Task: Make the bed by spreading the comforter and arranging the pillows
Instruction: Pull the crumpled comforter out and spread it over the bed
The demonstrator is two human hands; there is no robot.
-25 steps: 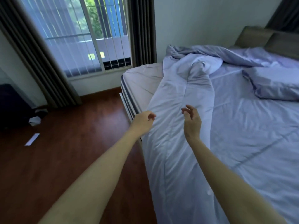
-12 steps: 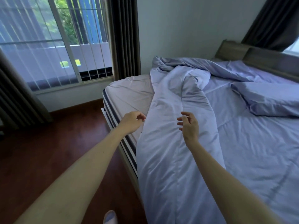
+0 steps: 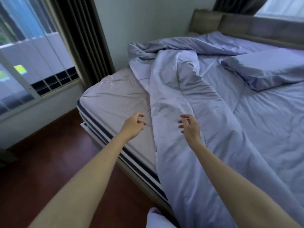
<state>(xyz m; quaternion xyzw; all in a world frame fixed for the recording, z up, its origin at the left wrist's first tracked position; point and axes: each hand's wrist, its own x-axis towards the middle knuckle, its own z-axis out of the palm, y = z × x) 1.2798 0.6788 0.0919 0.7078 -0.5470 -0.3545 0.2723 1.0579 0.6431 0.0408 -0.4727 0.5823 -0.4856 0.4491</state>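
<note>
Obs.: both your hands have left the fold they hovered over half a second ago, and your view has swung toward the bare mattress corner.

Left hand: over the bare sheet just inboard of that corner, beside the comforter's edge, fingers loosely spread, holding nothing.
Right hand: further from the corner, above the comforter, fingers apart, also empty. Whether it touches the fabric, cannot tell.

Reading: no grip taken yet, so spreading has not begun. The corner is still uncovered.

Comforter: bunched into one long ridge beside the bare corner. Its long axis runs from the mattress's near edge, where it spills over, up past the corner to a crumpled heap by the wall. That heaped end points away from you.

Pillow: well apart from the corner, near the headboard, lying askew and not yet arranged.
</note>
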